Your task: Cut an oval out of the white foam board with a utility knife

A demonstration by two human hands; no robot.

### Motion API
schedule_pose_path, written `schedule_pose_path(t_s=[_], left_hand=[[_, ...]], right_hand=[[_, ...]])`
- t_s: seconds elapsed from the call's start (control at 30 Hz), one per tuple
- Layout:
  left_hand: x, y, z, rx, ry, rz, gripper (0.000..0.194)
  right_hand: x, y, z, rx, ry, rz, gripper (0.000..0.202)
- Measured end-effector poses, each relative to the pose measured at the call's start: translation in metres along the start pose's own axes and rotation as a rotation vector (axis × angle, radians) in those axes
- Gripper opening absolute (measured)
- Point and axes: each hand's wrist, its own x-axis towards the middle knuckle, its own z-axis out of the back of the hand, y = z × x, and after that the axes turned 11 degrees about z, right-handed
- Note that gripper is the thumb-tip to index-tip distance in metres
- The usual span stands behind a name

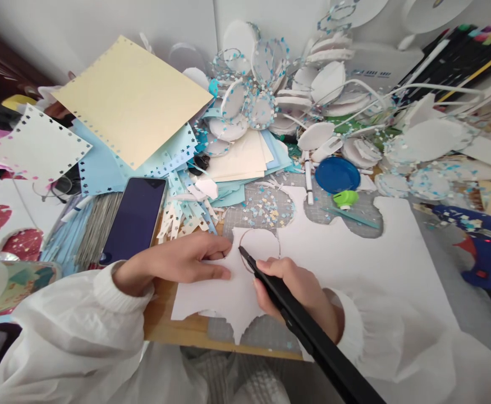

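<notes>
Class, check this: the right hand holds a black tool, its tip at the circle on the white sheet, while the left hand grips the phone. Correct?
Not quite: the left hand is not gripping the phone. The head view shows it resting on the white sheet. The right hand does hold the black tool, its tip at the circle.

Smooth matt sheet (329, 258), glossy phone (136, 219), wooden tabletop (161, 317)

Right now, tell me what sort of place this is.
Probably a craft worktable: a blue glue gun at the right, star-punched papers at the left, and a black pen-like tool in the right hand, over a white sheet.
</notes>
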Motion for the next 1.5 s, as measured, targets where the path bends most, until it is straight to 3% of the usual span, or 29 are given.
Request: schedule_pose_path(t_s=[0.13,0.2,0.4,0.5,0.57,0.63,0.7,0.8,0.97,1.13,1.23,1.33,1.5], left_hand=[[0.0,0.0,0.0,-0.068,0.038,0.016,0.033],[-0.001,-0.001,0.001,-0.088,0.042,0.018,0.032],[-0.001,-0.001,0.001,-0.122,0.059,0.019,0.028],[-0.002,0.0,0.001,-0.11,0.056,0.021,0.029],[-0.002,0.001,0.001,-0.104,0.045,0.025,0.029],[-0.003,0.001,0.001,-0.117,0.042,0.03,0.03],[-0.004,0.0,0.002,-0.168,0.056,0.033,0.03],[-0.006,-0.004,0.003,-0.302,0.121,0.055,0.028],[-0.011,-0.009,0.003,-0.442,0.188,0.114,0.034],[-0.013,-0.007,0.004,-0.63,0.214,0.131,0.04],[-0.01,-0.008,0.005,-0.719,0.122,0.18,0.037],[-0.003,-0.014,0.006,-0.755,-0.002,0.202,0.035],[0.01,-0.029,0.008,-0.762,-0.105,0.178,0.031]], right_hand=[[0.001,0.005,0.008,-0.154,-0.108,0.109,0.013],[0.001,0.007,0.012,-0.198,-0.103,0.151,0.01],[-0.005,0.011,0.014,-0.127,-0.122,0.189,0.007],[-0.006,0.01,0.02,0.066,-0.164,0.124,0.022],[-0.002,0.002,0.026,0.242,-0.236,0.021,0.017],[0.004,-0.011,0.033,0.37,-0.352,-0.096,0.009],[0.013,-0.027,0.039,0.464,-0.456,-0.175,0.014],[0.023,-0.045,0.045,0.542,-0.52,-0.184,0.022],[0.027,-0.046,0.045,0.362,-0.479,-0.167,0.028],[0.026,-0.043,0.047,0.156,-0.238,0.067,0.03],[0.027,-0.042,0.051,0.08,-0.16,0.141,0.026],[0.028,-0.04,0.056,0.071,-0.179,0.17,0.023],[0.025,-0.035,0.061,0.027,-0.195,0.191,0.023]])
